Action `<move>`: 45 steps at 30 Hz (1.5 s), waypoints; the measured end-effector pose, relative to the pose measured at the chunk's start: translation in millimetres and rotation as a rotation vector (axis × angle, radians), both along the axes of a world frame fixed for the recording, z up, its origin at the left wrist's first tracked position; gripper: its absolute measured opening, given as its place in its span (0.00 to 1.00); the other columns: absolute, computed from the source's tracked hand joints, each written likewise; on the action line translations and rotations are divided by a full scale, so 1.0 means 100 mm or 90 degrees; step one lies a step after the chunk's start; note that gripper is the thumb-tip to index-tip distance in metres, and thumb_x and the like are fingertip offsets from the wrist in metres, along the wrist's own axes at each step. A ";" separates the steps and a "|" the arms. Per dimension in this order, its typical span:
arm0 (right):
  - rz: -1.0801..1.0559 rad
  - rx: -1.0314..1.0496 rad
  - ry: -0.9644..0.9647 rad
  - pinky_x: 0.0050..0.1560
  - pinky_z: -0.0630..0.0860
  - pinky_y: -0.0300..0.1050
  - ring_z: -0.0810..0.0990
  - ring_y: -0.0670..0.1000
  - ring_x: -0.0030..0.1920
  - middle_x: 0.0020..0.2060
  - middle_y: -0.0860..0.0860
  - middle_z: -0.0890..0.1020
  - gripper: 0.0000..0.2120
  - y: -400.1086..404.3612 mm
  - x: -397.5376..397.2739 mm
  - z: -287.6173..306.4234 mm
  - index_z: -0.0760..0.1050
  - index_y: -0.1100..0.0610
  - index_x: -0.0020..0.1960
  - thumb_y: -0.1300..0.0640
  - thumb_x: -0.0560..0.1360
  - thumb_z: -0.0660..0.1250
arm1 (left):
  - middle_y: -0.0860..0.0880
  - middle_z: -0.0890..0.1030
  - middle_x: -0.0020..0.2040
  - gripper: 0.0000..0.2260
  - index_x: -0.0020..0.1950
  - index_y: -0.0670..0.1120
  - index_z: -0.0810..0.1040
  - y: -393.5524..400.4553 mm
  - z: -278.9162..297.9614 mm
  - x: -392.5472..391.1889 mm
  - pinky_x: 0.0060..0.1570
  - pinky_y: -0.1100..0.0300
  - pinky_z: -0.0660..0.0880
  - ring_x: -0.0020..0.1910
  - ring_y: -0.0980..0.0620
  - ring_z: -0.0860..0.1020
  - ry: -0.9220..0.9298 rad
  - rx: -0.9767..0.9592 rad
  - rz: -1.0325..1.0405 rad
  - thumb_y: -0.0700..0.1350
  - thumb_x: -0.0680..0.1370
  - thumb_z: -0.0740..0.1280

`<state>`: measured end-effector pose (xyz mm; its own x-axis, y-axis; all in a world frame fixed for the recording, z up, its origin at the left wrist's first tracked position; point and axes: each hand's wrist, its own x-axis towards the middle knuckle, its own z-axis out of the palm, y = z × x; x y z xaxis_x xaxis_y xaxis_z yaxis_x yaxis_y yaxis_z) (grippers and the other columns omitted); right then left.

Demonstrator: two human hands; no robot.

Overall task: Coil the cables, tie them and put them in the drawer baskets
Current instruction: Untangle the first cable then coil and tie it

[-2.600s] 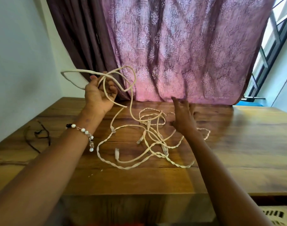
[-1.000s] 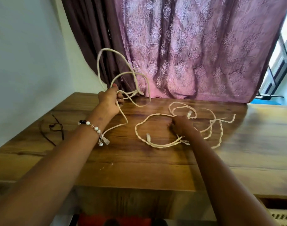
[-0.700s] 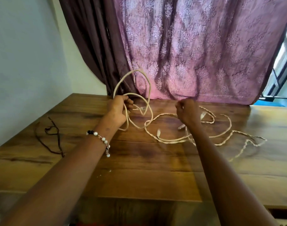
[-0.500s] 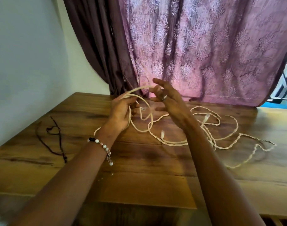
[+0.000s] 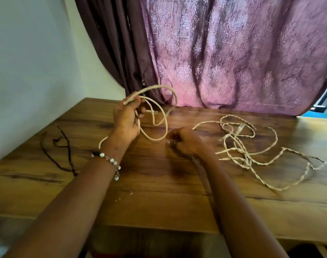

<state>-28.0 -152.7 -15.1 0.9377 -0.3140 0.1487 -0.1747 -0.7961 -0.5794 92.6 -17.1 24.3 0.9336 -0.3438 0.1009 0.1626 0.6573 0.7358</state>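
Observation:
A long cream cable with small plugs lies in loose tangled loops on the wooden table. My left hand is raised above the table and grips a few coiled loops of the same cable. One loop arches above the hand and another hangs to the table. My right hand is low on the table, fingers curled round the cable strand between the coil and the loose tangle.
A thin dark cord lies on the table's left part. A purple patterned curtain hangs behind the table and a white wall is at the left. The table's front edge is close to me.
My right hand dropped from up beside the coil to the table and took hold of the cable there. My left hand stayed raised, still holding the loops.

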 end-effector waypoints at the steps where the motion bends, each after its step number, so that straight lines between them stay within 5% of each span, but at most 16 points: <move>1: -0.039 -0.062 -0.005 0.49 0.73 0.39 0.80 0.53 0.50 0.50 0.57 0.83 0.09 -0.05 0.03 -0.02 0.79 0.61 0.53 0.62 0.74 0.65 | 0.50 0.80 0.29 0.07 0.46 0.44 0.77 -0.02 -0.01 -0.03 0.19 0.69 0.62 0.21 0.57 0.72 -0.002 0.003 -0.014 0.33 0.78 0.63; 5: -0.205 -0.156 -0.013 0.55 0.76 0.49 0.79 0.61 0.54 0.51 0.62 0.82 0.11 -0.28 0.03 -0.10 0.79 0.64 0.53 0.62 0.74 0.62 | 0.49 0.81 0.29 0.10 0.54 0.43 0.77 -0.11 -0.05 -0.16 0.19 0.69 0.63 0.20 0.56 0.72 -0.018 0.031 -0.068 0.32 0.77 0.62; 7: -0.231 -0.073 -0.128 0.56 0.75 0.49 0.80 0.59 0.54 0.51 0.60 0.82 0.13 -0.35 0.01 -0.03 0.79 0.63 0.55 0.66 0.73 0.60 | 0.47 0.81 0.31 0.14 0.60 0.40 0.75 -0.15 -0.06 -0.21 0.20 0.69 0.64 0.20 0.55 0.73 -0.047 0.052 -0.076 0.31 0.76 0.63; 10: -0.098 0.471 -0.384 0.51 0.78 0.49 0.82 0.53 0.49 0.47 0.54 0.84 0.09 -0.24 -0.04 0.27 0.79 0.59 0.51 0.60 0.79 0.60 | 0.43 0.80 0.39 0.19 0.65 0.40 0.74 -0.19 -0.09 -0.26 0.22 0.66 0.67 0.24 0.54 0.77 -0.110 0.094 -0.105 0.30 0.74 0.65; 12: 0.062 0.670 -0.395 0.55 0.78 0.50 0.81 0.56 0.54 0.55 0.56 0.82 0.17 -0.19 -0.07 0.49 0.76 0.57 0.58 0.46 0.80 0.57 | 0.44 0.81 0.43 0.22 0.66 0.46 0.73 -0.24 -0.16 -0.23 0.26 0.62 0.68 0.27 0.54 0.78 -0.186 0.181 -0.138 0.30 0.75 0.64; 14: 0.170 0.563 -0.309 0.56 0.78 0.49 0.81 0.54 0.56 0.58 0.55 0.80 0.17 -0.15 -0.06 0.65 0.74 0.54 0.62 0.46 0.78 0.59 | 0.46 0.81 0.44 0.26 0.70 0.51 0.70 -0.26 -0.24 -0.17 0.32 0.56 0.70 0.34 0.52 0.78 -0.307 0.282 -0.144 0.30 0.75 0.65; 17: 0.190 0.294 -0.175 0.53 0.79 0.42 0.81 0.44 0.51 0.53 0.50 0.81 0.21 -0.11 0.08 0.62 0.74 0.56 0.64 0.60 0.72 0.72 | 0.42 0.81 0.48 0.41 0.78 0.48 0.43 -0.26 -0.36 -0.08 0.40 0.59 0.77 0.40 0.54 0.78 -0.535 0.372 -0.106 0.28 0.75 0.64; 20: 0.126 0.073 -0.222 0.43 0.73 0.33 0.78 0.32 0.38 0.41 0.46 0.82 0.19 -0.12 0.24 0.39 0.79 0.61 0.56 0.66 0.66 0.76 | 0.42 0.82 0.50 0.45 0.74 0.46 0.29 -0.23 -0.40 -0.07 0.43 0.62 0.79 0.40 0.56 0.83 -0.604 0.382 -0.058 0.35 0.78 0.65; 22: 0.103 0.004 -0.280 0.36 0.71 0.35 0.75 0.32 0.33 0.37 0.49 0.81 0.12 -0.19 0.26 0.29 0.82 0.63 0.50 0.69 0.66 0.74 | 0.44 0.83 0.43 0.45 0.77 0.46 0.35 -0.21 -0.44 -0.03 0.41 0.55 0.78 0.36 0.48 0.81 -0.622 0.382 -0.017 0.39 0.75 0.68; 24: 0.067 0.026 -0.327 0.30 0.75 0.39 0.75 0.36 0.29 0.37 0.55 0.81 0.09 -0.28 0.25 0.22 0.82 0.63 0.48 0.68 0.69 0.73 | 0.52 0.80 0.37 0.42 0.77 0.47 0.55 -0.15 -0.43 0.07 0.41 0.57 0.74 0.36 0.55 0.78 -0.637 0.465 0.013 0.49 0.70 0.74; 27: 0.007 0.108 -0.361 0.35 0.81 0.43 0.79 0.41 0.30 0.39 0.57 0.82 0.09 -0.35 0.24 0.17 0.81 0.64 0.49 0.71 0.70 0.70 | 0.47 0.82 0.40 0.23 0.53 0.45 0.82 -0.04 -0.41 0.20 0.45 0.52 0.74 0.42 0.47 0.80 -0.813 0.654 0.081 0.62 0.69 0.68; 29: -0.015 0.162 -0.389 0.41 0.82 0.47 0.83 0.45 0.34 0.39 0.57 0.83 0.11 -0.36 0.24 0.17 0.80 0.64 0.48 0.75 0.70 0.67 | 0.46 0.81 0.44 0.18 0.45 0.44 0.81 0.04 -0.41 0.26 0.55 0.48 0.69 0.49 0.43 0.78 -0.916 0.823 0.132 0.58 0.75 0.62; 32: -0.035 0.228 -0.455 0.44 0.80 0.45 0.83 0.48 0.38 0.37 0.55 0.83 0.17 -0.39 0.20 0.20 0.81 0.54 0.43 0.75 0.67 0.69 | 0.49 0.78 0.55 0.12 0.55 0.47 0.79 0.19 -0.37 0.27 0.67 0.46 0.51 0.63 0.48 0.69 -0.894 1.005 0.201 0.52 0.79 0.61; 34: -0.052 0.227 -0.468 0.48 0.78 0.49 0.82 0.55 0.43 0.40 0.56 0.84 0.17 -0.44 0.15 0.20 0.81 0.49 0.42 0.71 0.67 0.71 | 0.49 0.76 0.61 0.12 0.59 0.47 0.77 0.29 -0.35 0.31 0.67 0.48 0.54 0.68 0.49 0.65 -0.877 1.072 0.258 0.49 0.80 0.59; 39: -0.024 -0.082 -0.342 0.52 0.74 0.32 0.81 0.48 0.52 0.50 0.50 0.84 0.28 -0.47 0.04 0.24 0.83 0.54 0.50 0.78 0.64 0.55 | 0.51 0.78 0.60 0.09 0.56 0.52 0.78 0.29 -0.33 0.30 0.68 0.45 0.57 0.65 0.48 0.70 -0.814 1.140 0.331 0.45 0.79 0.61; 45: -0.206 -0.335 -0.310 0.55 0.67 0.61 0.69 0.59 0.55 0.55 0.42 0.82 0.22 -0.20 0.00 0.39 0.81 0.45 0.54 0.59 0.69 0.55 | 0.52 0.76 0.62 0.10 0.58 0.57 0.77 0.18 -0.33 0.26 0.64 0.47 0.61 0.66 0.47 0.68 -0.672 1.200 0.305 0.53 0.80 0.60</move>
<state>-28.0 -172.6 24.1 0.6022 -0.3343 0.7250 -0.2679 -0.9401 -0.2109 118.7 1.2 -8.4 0.7983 -0.4497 0.4007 -0.5140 -0.8554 0.0640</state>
